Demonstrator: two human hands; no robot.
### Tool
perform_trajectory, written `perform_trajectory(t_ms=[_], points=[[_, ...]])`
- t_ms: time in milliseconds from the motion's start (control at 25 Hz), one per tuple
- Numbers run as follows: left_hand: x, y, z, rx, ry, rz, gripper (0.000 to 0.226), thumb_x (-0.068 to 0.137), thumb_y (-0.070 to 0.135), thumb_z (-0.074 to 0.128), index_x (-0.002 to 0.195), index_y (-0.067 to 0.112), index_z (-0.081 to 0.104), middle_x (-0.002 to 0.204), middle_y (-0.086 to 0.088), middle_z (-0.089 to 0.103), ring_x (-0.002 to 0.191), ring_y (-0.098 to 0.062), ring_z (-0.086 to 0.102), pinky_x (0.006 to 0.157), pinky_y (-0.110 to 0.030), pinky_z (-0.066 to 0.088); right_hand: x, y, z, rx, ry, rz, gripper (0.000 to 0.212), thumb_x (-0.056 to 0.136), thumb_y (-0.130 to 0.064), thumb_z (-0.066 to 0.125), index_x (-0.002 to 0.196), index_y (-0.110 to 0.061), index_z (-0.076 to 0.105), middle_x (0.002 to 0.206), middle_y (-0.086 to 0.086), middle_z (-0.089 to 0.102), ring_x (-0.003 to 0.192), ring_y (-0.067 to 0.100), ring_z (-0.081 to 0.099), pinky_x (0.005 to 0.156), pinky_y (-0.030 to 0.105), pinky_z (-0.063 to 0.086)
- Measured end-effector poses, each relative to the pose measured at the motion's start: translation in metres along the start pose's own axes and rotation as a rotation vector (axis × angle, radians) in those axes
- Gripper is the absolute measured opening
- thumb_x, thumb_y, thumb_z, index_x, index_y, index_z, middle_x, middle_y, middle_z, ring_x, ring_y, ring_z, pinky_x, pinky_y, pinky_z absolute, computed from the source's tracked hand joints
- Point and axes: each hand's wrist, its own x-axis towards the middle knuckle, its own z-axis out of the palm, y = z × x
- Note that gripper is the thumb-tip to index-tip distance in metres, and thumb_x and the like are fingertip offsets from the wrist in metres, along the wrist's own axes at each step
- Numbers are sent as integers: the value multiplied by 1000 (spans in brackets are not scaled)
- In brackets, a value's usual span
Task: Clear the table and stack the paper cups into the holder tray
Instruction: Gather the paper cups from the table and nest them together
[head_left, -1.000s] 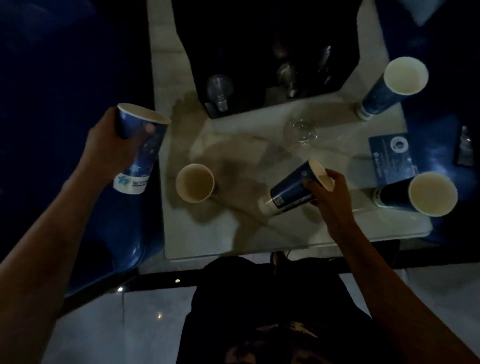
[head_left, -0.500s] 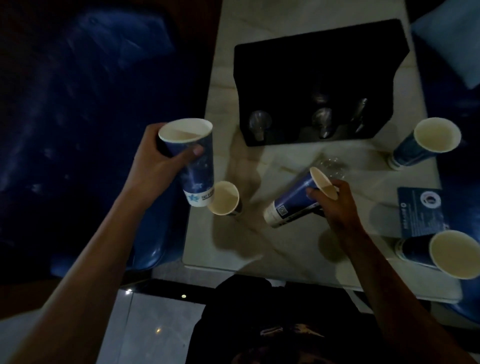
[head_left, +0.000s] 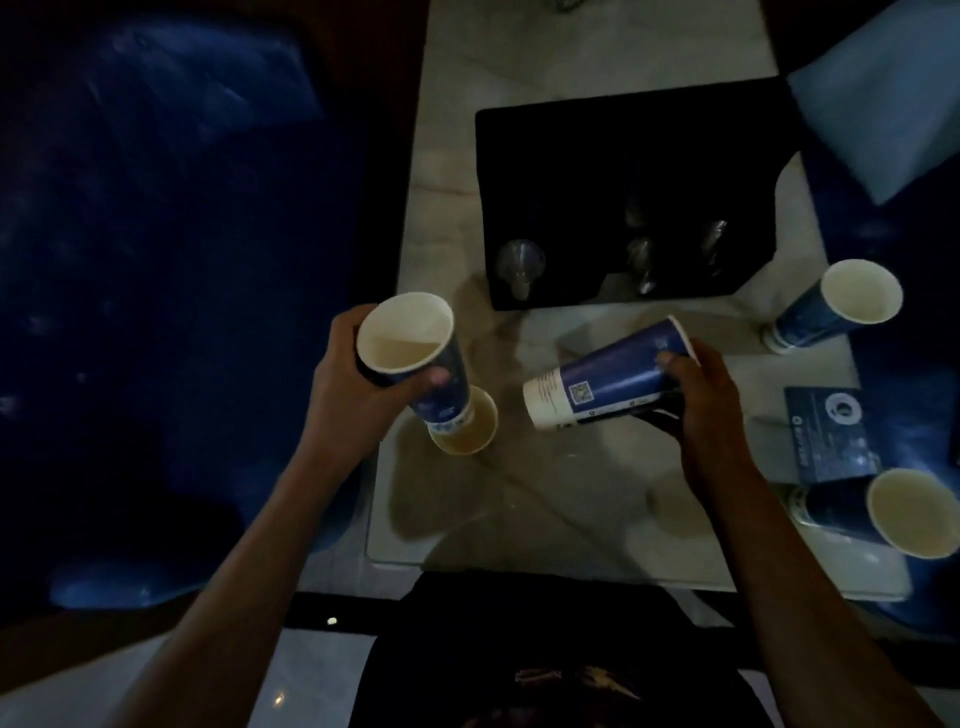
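Observation:
My left hand (head_left: 353, 384) grips a tall blue paper cup (head_left: 410, 353), upright, its base right over the mouth of a short cup (head_left: 467, 434) standing on the marble table (head_left: 519, 509). My right hand (head_left: 696, 395) holds a second blue paper cup (head_left: 608, 382) on its side above the table, base pointing left. A black holder tray (head_left: 623, 156) sits at the back, with clear cups (head_left: 519, 265) in it. Two more blue cups stand at the right, one far (head_left: 836, 312) and one near (head_left: 883, 509).
A blue printed card (head_left: 826, 431) lies on the table's right side between the two right-hand cups. Blue seats flank the table on the left (head_left: 156, 260) and right. A pale blue cushion (head_left: 883, 104) is at the top right. My dark clothing fills the bottom centre.
My left hand has carried its cup rightward from beside the table to over the short cup. The right hand's cup stays tilted on its side. The view has shifted toward the table.

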Motion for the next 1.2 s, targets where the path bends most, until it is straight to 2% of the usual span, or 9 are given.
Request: perform_trajectory(t_ms=[200,280,400,560,800,880,960,1080,1200], points=[[-6,-21,8,35,-41,3,84,63,39,85,130,32,35,123,14,49,111,7,52,84,-8,49,-4,-25,28,174,56,104,93,60,-72,74,135,-22,53,127,11,65,105,28,70,80,46,61],[-7,-27,13,41,-67,24,76,67,39,82,123,49,31,124,18,46,112,7,51,89,-14,48,-6,-33,41,185,58,73,93,61,-77,70,136,-24,53,126,10,65,105,27,71,79,45,61],[-7,-38,22,26,-130,-4,82,65,40,83,130,40,33,124,21,44,116,3,50,96,-28,50,-9,-39,58,185,56,24,79,74,-76,59,135,-26,53,124,9,67,104,23,71,82,48,60],[-11,-55,39,-19,-134,-66,86,64,39,85,127,52,29,133,9,43,117,-3,51,98,-44,52,-13,-46,71,166,61,-10,100,61,-87,59,139,-26,49,126,10,64,105,23,70,77,43,61],[-19,-67,53,81,-121,67,75,76,50,74,135,29,33,136,3,41,120,-9,48,98,-32,49,-12,-45,74,114,15,-60,100,63,-84,60,140,-22,48,130,14,61,111,28,66,76,41,61],[-24,-70,58,52,-83,69,78,75,44,78,138,20,37,134,4,45,119,-10,50,96,-32,50,-14,-42,76,71,-19,-108,84,71,-75,62,137,-25,48,130,10,58,113,26,64,74,35,60],[-25,-65,63,-3,-42,61,72,73,33,83,132,19,42,126,3,52,112,-6,56,88,-26,54,-16,-40,79,-26,-60,-199,66,78,-62,57,134,-28,47,128,3,57,112,18,63,75,30,58],[-22,-63,71,-89,-18,15,66,71,15,86,126,13,50,118,7,62,102,3,61,78,-6,48,-21,-41,88,-277,-118,-357,72,79,-57,55,140,-19,45,124,-10,56,110,1,60,84,23,54],[-30,-71,67,-48,-79,-163,72,72,15,83,134,11,46,122,5,59,106,1,53,80,5,39,-29,-39,98,-468,-144,-475,75,76,-57,62,140,-21,45,124,-16,53,109,-12,54,85,12,50]])
